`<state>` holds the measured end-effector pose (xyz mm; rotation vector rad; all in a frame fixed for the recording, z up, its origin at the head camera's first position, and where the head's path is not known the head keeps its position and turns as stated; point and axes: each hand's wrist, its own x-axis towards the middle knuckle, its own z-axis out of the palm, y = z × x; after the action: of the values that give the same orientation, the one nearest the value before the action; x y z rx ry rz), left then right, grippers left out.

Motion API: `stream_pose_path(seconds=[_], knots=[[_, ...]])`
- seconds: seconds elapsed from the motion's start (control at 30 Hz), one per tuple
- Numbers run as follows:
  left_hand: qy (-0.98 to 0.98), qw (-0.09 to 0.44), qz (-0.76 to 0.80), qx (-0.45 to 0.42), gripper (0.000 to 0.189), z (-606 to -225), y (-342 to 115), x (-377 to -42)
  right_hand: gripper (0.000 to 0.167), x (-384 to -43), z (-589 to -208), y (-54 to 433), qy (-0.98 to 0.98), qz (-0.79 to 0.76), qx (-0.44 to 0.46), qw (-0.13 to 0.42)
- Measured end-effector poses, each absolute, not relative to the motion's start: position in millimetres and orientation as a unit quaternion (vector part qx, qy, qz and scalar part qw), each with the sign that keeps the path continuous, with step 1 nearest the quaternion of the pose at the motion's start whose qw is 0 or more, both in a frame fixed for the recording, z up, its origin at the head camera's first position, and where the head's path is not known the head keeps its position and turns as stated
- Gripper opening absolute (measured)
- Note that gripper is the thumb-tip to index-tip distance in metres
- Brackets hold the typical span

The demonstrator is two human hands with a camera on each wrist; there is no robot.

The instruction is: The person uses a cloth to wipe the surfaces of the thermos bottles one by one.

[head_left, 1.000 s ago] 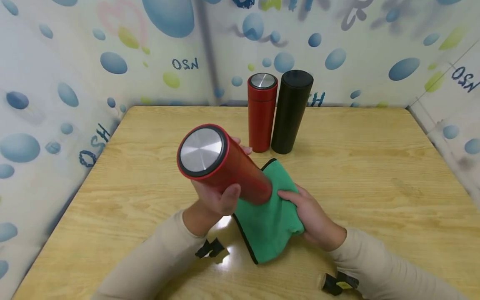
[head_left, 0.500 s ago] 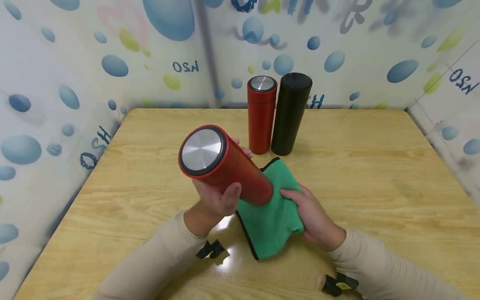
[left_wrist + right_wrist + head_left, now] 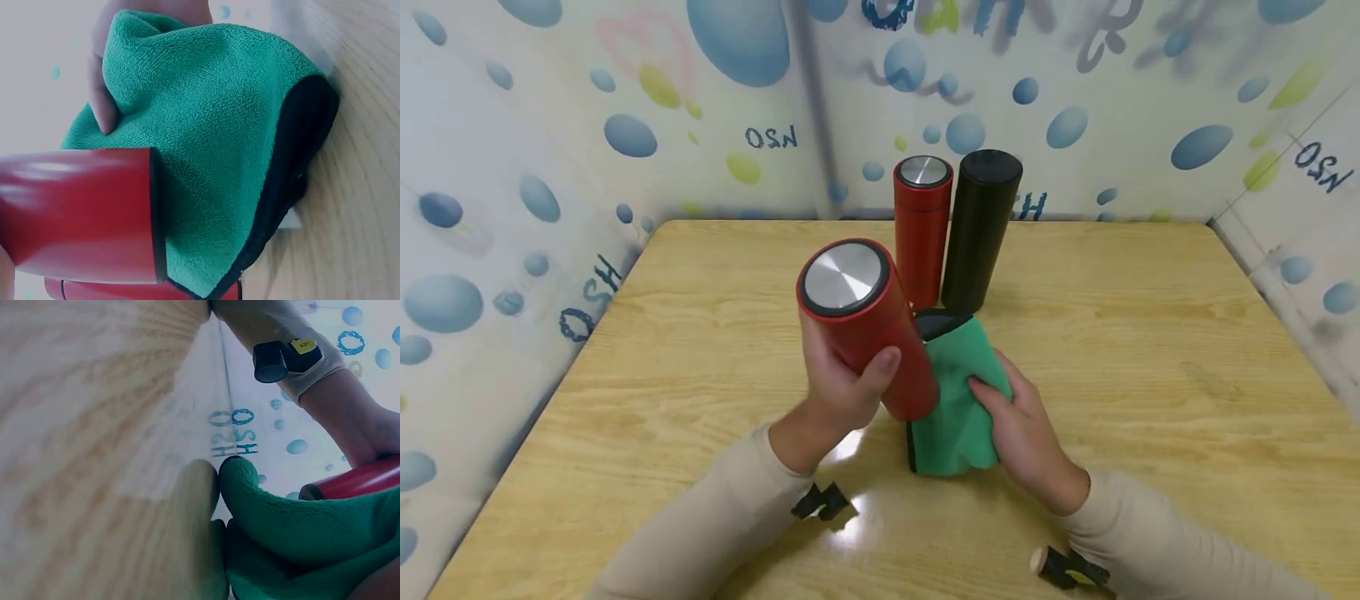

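My left hand (image 3: 842, 387) grips a red thermos flask (image 3: 880, 346) above the table, its thumb across the near side. The flask tilts, with its shiny metal lid toward the camera and its base down to the right. My right hand (image 3: 1026, 425) holds a green cloth (image 3: 962, 392) with black edging, the thumb on top and the other fingers hidden behind it. In the left wrist view the cloth (image 3: 206, 125) lies right by the flask's dark base rim (image 3: 157, 215). Whether they touch there is hard to tell.
Beyond the hands, a second red thermos flask (image 3: 922, 233) and a black flask (image 3: 983, 229) stand upright side by side on the wooden table (image 3: 737, 275). A wall (image 3: 850, 108) printed with blue bubbles rises behind the table's far edge.
My left hand has shifted right and turned the red flask more upright. The cloth has moved slightly right, and its lower part has drawn up and folded. The two standing flasks stay put.
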<state>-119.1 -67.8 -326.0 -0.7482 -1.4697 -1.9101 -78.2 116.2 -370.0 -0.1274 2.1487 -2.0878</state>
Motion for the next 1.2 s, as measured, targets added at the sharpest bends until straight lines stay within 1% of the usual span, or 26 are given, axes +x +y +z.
stream_pose_path(seconds=[0.17,0.33,0.47,0.57,0.73,1.0,1.2], knots=[[-0.599,0.26,-0.713,-0.255,0.084,-324.9,-68.0,-117.9,0.041,-74.1,-372.3,116.1,0.729,-0.676,-0.094,0.042],[-0.626,0.235,-0.708,-0.228,0.087,-328.0,-67.0,-116.0,0.04,-69.5,-374.2,116.5,0.737,-0.664,-0.123,0.022],[-0.62,0.219,-0.713,-0.244,0.087,-327.6,-67.3,-119.1,0.039,-68.7,-374.9,116.4,0.732,-0.667,-0.141,-0.002],[-0.613,0.209,-0.714,-0.266,0.083,-328.5,-68.2,-120.6,0.039,-68.1,-373.6,116.0,0.731,-0.666,-0.147,-0.015],[-0.615,0.197,-0.713,-0.274,0.082,-331.9,-69.4,-119.7,0.038,-66.8,-372.9,116.5,0.731,-0.665,-0.153,-0.012],[-0.636,0.177,-0.699,-0.275,0.088,-327.9,-68.6,-117.8,0.038,-68.2,-374.4,116.8,0.728,-0.666,-0.161,-0.02],[-0.671,0.186,-0.668,-0.262,0.09,-330.1,-69.8,-116.1,0.038,-66.5,-376.5,116.8,0.725,-0.668,-0.169,-0.011]])
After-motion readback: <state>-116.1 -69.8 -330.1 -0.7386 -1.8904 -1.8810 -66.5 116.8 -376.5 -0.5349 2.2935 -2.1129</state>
